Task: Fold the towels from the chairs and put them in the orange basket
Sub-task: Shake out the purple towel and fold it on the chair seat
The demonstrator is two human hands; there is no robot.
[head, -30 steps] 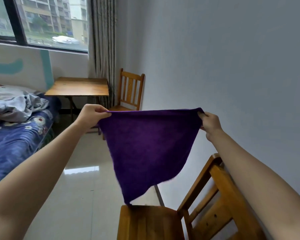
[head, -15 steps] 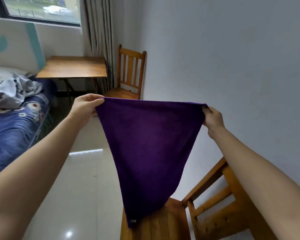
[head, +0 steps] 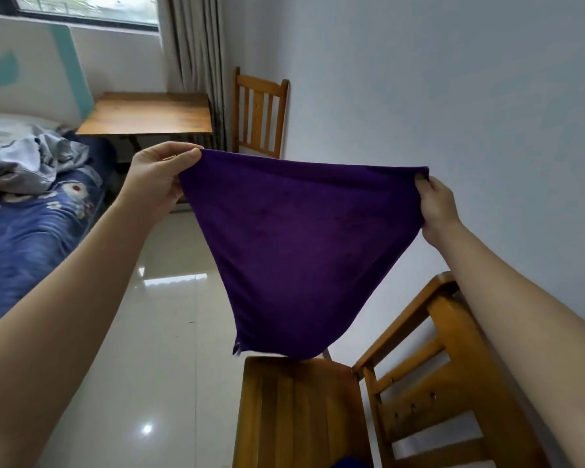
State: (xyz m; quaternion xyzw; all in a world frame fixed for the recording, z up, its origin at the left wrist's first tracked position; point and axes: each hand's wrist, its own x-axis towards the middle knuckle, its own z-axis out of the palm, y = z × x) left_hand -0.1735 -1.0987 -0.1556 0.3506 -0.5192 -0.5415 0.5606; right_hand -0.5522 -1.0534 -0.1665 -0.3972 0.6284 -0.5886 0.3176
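While pinching one top corner of the towel [head: 298, 251] in the left hand [head: 156, 184], fingers curled round the hem, grips the other top corner in the right hand [head: 434, 207], fingers folded over the edge. Holds the purple cloth up in the air with both arms out, top edge drawn nearly taut from fist to fist, sides slanting inward to a rounded bottom. Carries a small tag [head: 237, 347] at the lower left corner. Hangs with its lowest part right at the front of the near chair [head: 294, 413]; cannot tell whether touching the seat or just clear of it. Shows a blue scrap [head: 348, 463] at the very bottom of that seat, too cropped to identify.

Behind the towel, shows the far chair [head: 260, 113] standing upright against the wall [head: 453, 96], its seat mostly hidden by the cloth. Has just left of it a wooden table [head: 146, 113], backed by a striped curtain [head: 196, 62]. Shows further left a bed [head: 17, 231] in a blue flowered sheet, with grey bedding [head: 24, 160] heaped on it. Reflects light off the glossy floor [head: 156, 332] between bed and near chair.
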